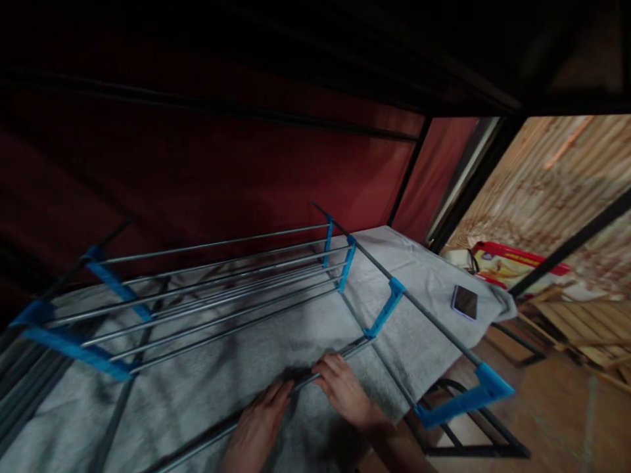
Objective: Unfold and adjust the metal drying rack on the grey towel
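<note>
A metal rod runs diagonally over the grey cloth, its far end at a blue plastic bracket. My left hand lies over the rod near the bottom centre, fingers closed on it. Just to the right, my right hand grips the same rod with curled fingers. Behind my hands stands a rack of several thin metal bars joined by blue brackets at both ends. Another blue bracket sits on the right side rail, beyond my right hand.
Grey cloth covers the table. A phone lies near its right edge. Beyond it are a red and yellow package and wooden slats. Dark metal posts and a red panel stand behind. A dark metal frame is at lower right.
</note>
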Demonstrator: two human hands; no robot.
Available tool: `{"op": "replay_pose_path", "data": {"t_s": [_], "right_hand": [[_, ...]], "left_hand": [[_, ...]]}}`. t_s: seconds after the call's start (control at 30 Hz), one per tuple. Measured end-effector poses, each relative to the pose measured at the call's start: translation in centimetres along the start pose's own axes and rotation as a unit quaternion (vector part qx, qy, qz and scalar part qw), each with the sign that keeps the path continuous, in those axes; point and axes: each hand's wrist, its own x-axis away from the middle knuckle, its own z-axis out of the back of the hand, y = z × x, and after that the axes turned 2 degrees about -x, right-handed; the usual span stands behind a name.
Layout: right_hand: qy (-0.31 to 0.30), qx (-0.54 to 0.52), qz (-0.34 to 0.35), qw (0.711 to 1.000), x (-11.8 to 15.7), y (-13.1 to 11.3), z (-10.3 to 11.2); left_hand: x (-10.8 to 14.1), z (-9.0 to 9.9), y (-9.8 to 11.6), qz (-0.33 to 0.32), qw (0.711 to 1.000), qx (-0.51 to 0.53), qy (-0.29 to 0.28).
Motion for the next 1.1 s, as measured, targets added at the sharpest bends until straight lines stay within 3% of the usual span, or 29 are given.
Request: {"op": "replay_pose_path", "data": {"t_s": [0.2, 0.3, 0.37, 0.43, 0.57, 0.83, 0.97, 1.1], "right_hand": [[0.049, -0.046, -0.027, 0.997, 1.3, -0.5, 1.5], [0.174, -0.059, -0.113, 0.976, 3.2, 2.2, 3.0], [0.29, -0.054, -0.193, 0.936, 4.3, 5.0, 4.0], [0.351, -0.044, -0.242, 0.904, 4.7, 7.7, 4.8], [0.282, -0.025, -0.236, 0.93, 3.9, 10.8, 5.1], [0.227, 0.008, -0.286, 0.931, 2.6, 11.3, 5.2], [0.232, 0.005, -0.288, 0.929, 2.6, 11.5, 5.3], [0.234, -0.001, -0.288, 0.928, 2.5, 11.3, 5.2]], "left_hand": [[-0.6, -1.6, -1.5, -0.041, 0.999, 0.014, 0.015], [-0.5, -2.1, -2.9, -0.07, 0.997, -0.01, 0.008], [-0.4, -2.2, -3.4, -0.072, 0.997, -0.019, -0.003], [-0.2, -2.3, -3.7, -0.074, 0.997, -0.02, -0.009], [0.2, -2.9, -3.9, -0.072, 0.997, -0.027, -0.003], [0.5, -4.2, -4.5, -0.053, 0.998, -0.034, -0.003], [0.3, -3.7, -4.4, -0.027, 0.999, -0.024, -0.011], [-0.4, -2.2, -3.8, -0.035, 0.998, -0.027, -0.054]]}}
